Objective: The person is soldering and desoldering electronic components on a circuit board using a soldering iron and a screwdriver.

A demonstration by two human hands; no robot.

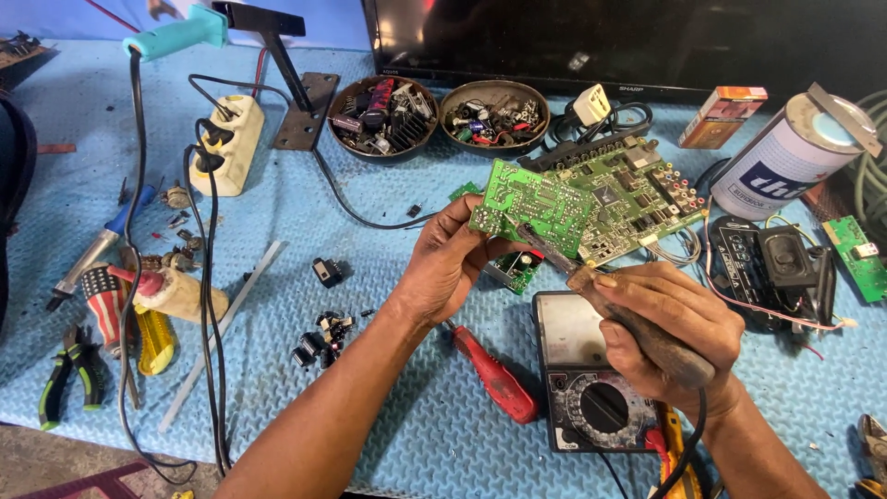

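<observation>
The left hand (pixel 450 263) pinches a small green circuit board (pixel 534 200) by its left edge, holding it tilted up above the middle of the bench (pixel 74 157), which is covered with a blue textured mat. The right hand (pixel 667 323) is wrapped firmly around the brown handle of a soldering iron (pixel 617 310), whose tip touches the lower part of the small board. Just behind the held board lies a larger green circuit board (pixel 637 194) with connectors along its right side. Below the right hand sits an analogue multimeter (pixel 591 388), and a red screwdriver (pixel 492 372) lies just left of it. Toward the far edge stand two round bowls of parts (pixel 383 115) (pixel 494 114), with a white power strip (pixel 231 143) to their left. A cylindrical tin (pixel 790 157) stands near the far right corner, and a black speaker unit (pixel 785 263) rests near the right edge. Green-handled pliers (pixel 72 374) lie near the front left corner.
</observation>
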